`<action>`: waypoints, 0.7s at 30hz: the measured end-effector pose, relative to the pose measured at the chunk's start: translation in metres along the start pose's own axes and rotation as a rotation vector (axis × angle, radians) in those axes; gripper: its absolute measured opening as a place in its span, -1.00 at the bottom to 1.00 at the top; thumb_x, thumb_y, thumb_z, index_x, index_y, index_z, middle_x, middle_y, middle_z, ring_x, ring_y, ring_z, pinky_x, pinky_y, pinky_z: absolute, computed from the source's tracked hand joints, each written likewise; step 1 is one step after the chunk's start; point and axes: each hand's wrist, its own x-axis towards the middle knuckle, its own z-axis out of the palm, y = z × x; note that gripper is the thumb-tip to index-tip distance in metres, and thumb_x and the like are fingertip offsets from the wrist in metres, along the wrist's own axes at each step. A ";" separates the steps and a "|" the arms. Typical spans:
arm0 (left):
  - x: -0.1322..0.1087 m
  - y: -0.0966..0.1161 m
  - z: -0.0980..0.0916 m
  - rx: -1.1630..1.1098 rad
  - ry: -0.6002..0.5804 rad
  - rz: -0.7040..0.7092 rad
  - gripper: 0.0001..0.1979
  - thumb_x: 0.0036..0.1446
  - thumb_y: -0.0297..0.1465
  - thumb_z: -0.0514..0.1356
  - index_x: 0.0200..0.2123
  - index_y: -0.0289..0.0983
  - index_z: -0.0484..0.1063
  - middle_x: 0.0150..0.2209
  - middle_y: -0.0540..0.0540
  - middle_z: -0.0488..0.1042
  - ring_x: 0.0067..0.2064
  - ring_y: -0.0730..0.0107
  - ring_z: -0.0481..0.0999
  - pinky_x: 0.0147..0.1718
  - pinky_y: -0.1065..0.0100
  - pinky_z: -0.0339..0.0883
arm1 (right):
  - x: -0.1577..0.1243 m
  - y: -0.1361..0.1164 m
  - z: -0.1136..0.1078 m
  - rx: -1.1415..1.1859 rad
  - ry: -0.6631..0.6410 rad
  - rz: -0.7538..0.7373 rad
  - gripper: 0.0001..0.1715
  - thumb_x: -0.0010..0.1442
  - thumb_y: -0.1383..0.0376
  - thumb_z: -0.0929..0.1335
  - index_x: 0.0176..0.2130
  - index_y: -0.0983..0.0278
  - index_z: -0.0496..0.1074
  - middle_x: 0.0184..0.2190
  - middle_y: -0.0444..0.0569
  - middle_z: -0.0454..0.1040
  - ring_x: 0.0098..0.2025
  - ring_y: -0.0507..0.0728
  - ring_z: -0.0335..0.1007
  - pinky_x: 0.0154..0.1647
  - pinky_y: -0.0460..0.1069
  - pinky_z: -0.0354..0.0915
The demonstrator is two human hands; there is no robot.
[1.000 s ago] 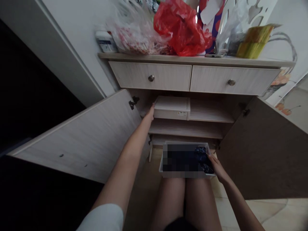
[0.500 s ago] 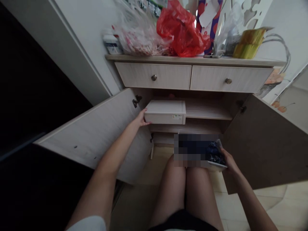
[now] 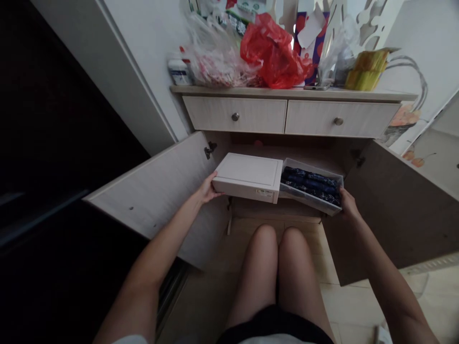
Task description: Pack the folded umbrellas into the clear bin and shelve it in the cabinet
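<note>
A white drawer case (image 3: pixel 247 177) sits at the front of the open cabinet's shelf, tilted slightly, its lid shut. My left hand (image 3: pixel 207 188) grips its left side. To its right, my right hand (image 3: pixel 347 203) holds the corner of a shallow white plastic tray (image 3: pixel 311 187). The tray is filled with rolled dark blue fabric items and stands level with the case, its left edge close against the case's right side. The shelf under both is mostly hidden.
Open cabinet doors swing out at the left (image 3: pixel 154 191) and right (image 3: pixel 390 215). Above the opening are two closed drawers (image 3: pixel 236 114). On the cabinet top stand a red plastic bag (image 3: pixel 274 57), other bags and a phone (image 3: pixel 317 87). My knees lie below the cabinet.
The tray has risen from above my knees to the shelf opening, next to the case. My left hand now grips the case, which sits tilted nearer to me.
</note>
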 end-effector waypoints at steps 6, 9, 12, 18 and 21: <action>-0.005 -0.008 0.008 -0.037 0.083 0.002 -0.64 0.24 -0.17 0.16 0.04 -0.18 0.42 -0.24 -0.15 0.52 -0.30 0.28 0.54 -0.32 0.25 0.57 | -0.003 -0.009 0.012 0.007 -0.091 0.176 -0.62 0.21 0.09 0.40 -0.13 0.31 0.57 -0.38 0.01 0.62 -0.33 0.18 0.58 -0.35 -0.01 0.50; -0.007 -0.013 0.011 -0.014 0.118 0.011 -0.63 0.27 -0.17 0.12 0.08 -0.18 0.39 -0.18 -0.16 0.52 -0.28 0.29 0.54 -0.33 0.25 0.57 | -0.001 -0.010 0.019 0.018 -0.141 0.235 -0.68 0.24 0.13 0.38 -0.14 0.30 0.56 -0.36 0.01 0.63 -0.33 0.18 0.59 -0.33 -0.01 0.50; -0.009 -0.021 0.019 0.022 0.147 0.023 -0.60 0.25 -0.14 0.14 0.08 -0.17 0.39 -0.11 -0.18 0.52 -0.20 0.23 0.54 -0.32 0.23 0.58 | 0.005 -0.005 0.032 0.020 -0.183 0.219 -0.74 0.23 0.17 0.37 -0.18 0.27 0.56 -0.35 -0.02 0.63 -0.29 0.18 0.59 -0.25 0.01 0.49; -0.009 -0.039 0.039 0.023 0.115 0.033 -0.49 0.16 -0.03 0.23 0.10 -0.15 0.40 -0.04 -0.22 0.51 -0.08 0.13 0.53 -0.27 0.18 0.57 | 0.016 0.019 0.065 0.007 -0.274 0.118 -0.68 0.17 0.07 0.37 -0.18 0.22 0.51 -0.25 -0.08 0.62 -0.17 0.16 0.55 -0.11 0.03 0.44; -0.009 -0.051 0.051 0.005 0.076 0.040 -0.46 0.14 -0.02 0.24 0.11 -0.16 0.40 0.00 -0.22 0.50 -0.06 0.12 0.52 -0.25 0.16 0.58 | 0.016 0.029 0.083 -0.077 -0.236 0.040 -0.55 0.16 -0.04 0.37 -0.13 0.23 0.47 -0.21 -0.05 0.60 -0.11 0.17 0.52 -0.08 0.02 0.42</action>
